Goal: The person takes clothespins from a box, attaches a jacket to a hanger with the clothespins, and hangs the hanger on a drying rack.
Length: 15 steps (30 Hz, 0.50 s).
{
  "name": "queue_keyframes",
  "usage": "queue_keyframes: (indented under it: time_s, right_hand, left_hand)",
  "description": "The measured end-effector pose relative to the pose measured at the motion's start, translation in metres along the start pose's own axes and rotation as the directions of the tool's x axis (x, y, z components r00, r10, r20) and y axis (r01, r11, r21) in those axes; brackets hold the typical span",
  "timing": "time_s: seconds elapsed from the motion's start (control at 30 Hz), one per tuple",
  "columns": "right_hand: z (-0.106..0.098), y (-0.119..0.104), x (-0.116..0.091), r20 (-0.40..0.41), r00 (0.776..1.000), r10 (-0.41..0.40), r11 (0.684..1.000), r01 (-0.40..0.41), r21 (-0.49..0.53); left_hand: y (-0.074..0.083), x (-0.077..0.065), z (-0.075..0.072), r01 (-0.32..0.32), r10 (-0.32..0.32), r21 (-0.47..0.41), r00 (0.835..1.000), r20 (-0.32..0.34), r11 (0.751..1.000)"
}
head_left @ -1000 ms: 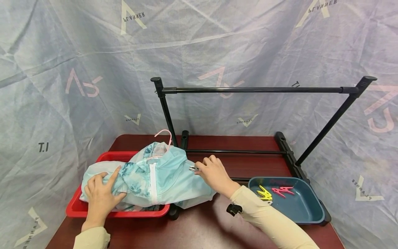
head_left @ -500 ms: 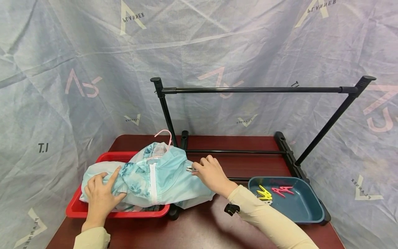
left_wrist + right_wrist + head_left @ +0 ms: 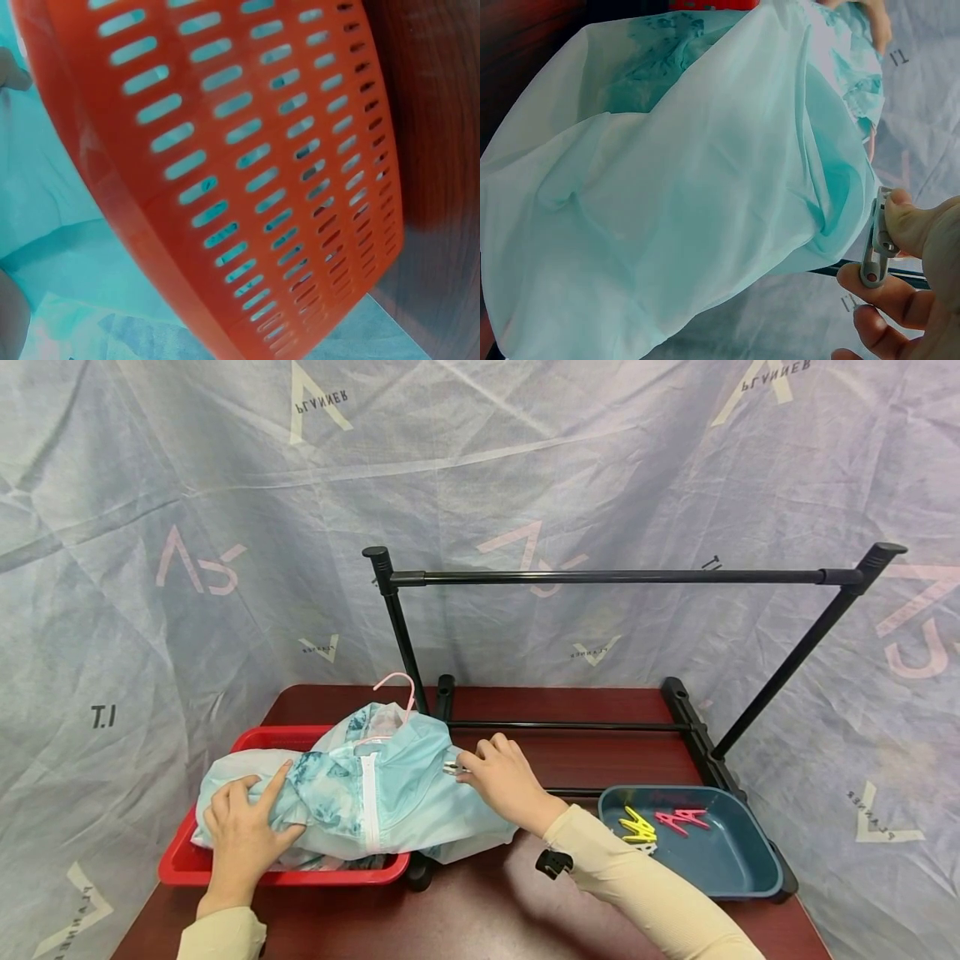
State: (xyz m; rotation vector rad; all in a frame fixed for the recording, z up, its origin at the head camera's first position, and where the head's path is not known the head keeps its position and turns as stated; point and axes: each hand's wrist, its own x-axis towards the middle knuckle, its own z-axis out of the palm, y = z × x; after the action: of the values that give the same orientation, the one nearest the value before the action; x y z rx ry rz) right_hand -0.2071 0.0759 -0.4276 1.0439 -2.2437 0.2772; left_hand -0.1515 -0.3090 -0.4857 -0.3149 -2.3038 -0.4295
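Observation:
A pale blue jacket (image 3: 420, 793) with a white zipper lies across the red basket (image 3: 330, 877), its right part hanging past the basket's side. From its collar sticks a pink hanger (image 3: 411, 689). My left hand (image 3: 243, 831) rests on the jacket's left part with fingers spread; the left wrist view shows mostly the slotted basket wall. Between thumb and index finger, my right hand (image 3: 510, 783) pinches a grey clothespin (image 3: 877, 238). The clothespin's end meets the jacket's shoulder edge; whether it bites the cloth I cannot tell.
A black rack (image 3: 600, 577) stands behind, its feet on the dark red table (image 3: 480, 910). At the right, a blue tray (image 3: 742, 872) holds yellow clothespins (image 3: 637, 827), pink clothespins (image 3: 681, 821) and a white one partly hidden by the sleeve.
My right hand has shifted slightly left with the clothespin, further over the jacket's shoulder. The left hand, jacket and basket stay where they were.

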Motion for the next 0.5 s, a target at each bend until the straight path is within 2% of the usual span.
queue_keyframes:
  time_s: [0.23,0.5]
  right_hand:
    - [-0.0025,-0.0026,0.0046,0.023,1.0,-0.006,1.0,0.006,-0.008]
    - [-0.0029,-0.0051,0.0098,0.002,1.0,-0.02,1.0,0.02,0.023]
  left_hand:
    - [-0.0002,0.0002,-0.0008,-0.007,0.007,0.009,1.0,0.004,1.0]
    - [0.0015,0.0003,-0.0017,0.008,-0.008,0.016,1.0,0.007,1.0]
